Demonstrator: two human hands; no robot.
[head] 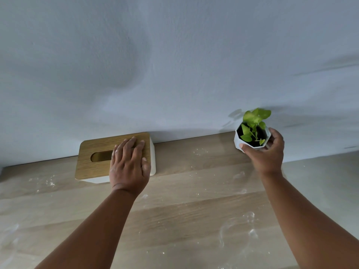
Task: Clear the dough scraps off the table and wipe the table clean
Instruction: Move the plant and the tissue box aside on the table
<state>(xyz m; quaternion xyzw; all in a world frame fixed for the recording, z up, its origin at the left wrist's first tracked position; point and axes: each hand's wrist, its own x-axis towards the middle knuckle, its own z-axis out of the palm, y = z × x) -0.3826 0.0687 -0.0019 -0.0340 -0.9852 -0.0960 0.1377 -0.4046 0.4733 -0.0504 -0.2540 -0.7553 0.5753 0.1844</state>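
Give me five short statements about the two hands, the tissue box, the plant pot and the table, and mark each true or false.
1. The left hand lies flat on the wooden lid of the tissue box. True.
2. The right hand rests empty on the table. False: its fingers curl round the white plant pot.
3. White floury smears and specks show on the table. True.
4. A tissue sticks out of the box's slot. False: the slot shows none.
5. The pot holds a red flower. False: it holds green leaves.
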